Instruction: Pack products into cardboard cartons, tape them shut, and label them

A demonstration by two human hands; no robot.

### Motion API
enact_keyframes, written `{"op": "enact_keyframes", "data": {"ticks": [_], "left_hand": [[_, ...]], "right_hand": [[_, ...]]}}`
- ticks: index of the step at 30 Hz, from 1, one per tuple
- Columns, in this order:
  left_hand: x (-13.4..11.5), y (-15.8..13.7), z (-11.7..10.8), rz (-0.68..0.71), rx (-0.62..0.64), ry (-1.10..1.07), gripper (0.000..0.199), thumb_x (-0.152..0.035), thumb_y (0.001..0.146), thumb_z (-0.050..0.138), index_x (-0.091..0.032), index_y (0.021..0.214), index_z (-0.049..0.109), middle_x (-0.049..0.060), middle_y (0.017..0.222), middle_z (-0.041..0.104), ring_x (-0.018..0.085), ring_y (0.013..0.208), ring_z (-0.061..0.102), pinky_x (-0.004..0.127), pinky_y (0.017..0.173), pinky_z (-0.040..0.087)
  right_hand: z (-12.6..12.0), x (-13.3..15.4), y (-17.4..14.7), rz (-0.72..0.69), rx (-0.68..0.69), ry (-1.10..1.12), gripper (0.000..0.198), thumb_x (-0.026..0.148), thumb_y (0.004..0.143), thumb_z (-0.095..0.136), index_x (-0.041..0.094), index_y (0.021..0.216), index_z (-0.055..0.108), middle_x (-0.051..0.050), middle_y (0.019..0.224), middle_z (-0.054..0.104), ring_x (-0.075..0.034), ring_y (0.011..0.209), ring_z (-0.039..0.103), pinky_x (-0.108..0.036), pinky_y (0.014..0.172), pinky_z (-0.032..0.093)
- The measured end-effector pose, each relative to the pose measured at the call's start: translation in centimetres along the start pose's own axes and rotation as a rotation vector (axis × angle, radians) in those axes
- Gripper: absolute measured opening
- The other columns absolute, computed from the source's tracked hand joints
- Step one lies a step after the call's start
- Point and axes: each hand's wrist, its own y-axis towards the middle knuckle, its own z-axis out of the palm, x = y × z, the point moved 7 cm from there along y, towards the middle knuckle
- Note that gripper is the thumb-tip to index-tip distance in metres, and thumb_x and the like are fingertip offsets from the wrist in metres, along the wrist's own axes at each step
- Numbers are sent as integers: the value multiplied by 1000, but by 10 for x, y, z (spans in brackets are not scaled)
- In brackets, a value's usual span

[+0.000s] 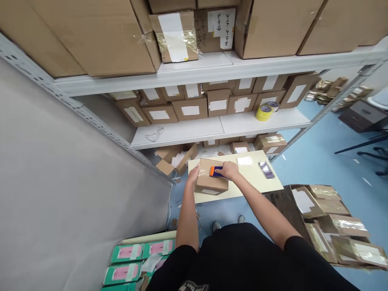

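A brown cardboard box (211,183) rests on a pale yellow tabletop (254,180), with a shiny strip of clear tape across the left part of its top. My left hand (193,174) holds the box at its left side, the fingers along the edge. In my right hand (229,169) is a dark blue and orange hand tool (216,171), its orange end pointing left over the box top. My fingers wrap round it and hide part of it; its exact kind is unclear. White paper labels (244,161) lie to the right of the box.
A pixelated purple item (266,170) lies at the table's right. Behind stands a shelf rack (194,137) with boxes, glasses (155,134) and yellow tape rolls (263,112). An open carton (178,158) is at the left, taped parcels (342,222) at right, green boxes (125,252) lower left.
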Motion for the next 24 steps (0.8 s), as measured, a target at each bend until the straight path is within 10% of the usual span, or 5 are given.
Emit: {"op": "enact_keyframes", "data": {"ticks": [5,10,24], "left_hand": [[-6,-14,-6,-34,-19,28,56,-56,93,64,-16,133,70,14,136,70,28,129,65,32,107,48],[-7,-20,13,-7,-7,77,52,-50,97,60,-14,133,69,14,134,71,26,126,66,31,104,49],[-13,-5,43,18,2,253,48,-53,98,56,-19,127,71,12,128,74,26,123,68,30,99,50]], "right_hand": [[4,50,11,-52,19,-25,55,60,85,72,14,113,76,-20,115,76,-30,108,73,-31,84,54],[1,29,12,-51,19,-14,57,61,81,77,13,112,76,-20,112,77,-31,107,73,-32,84,54],[-5,-204,-28,236,-95,53,58,60,75,85,8,99,77,-24,102,77,-33,98,72,-36,81,52]]}}
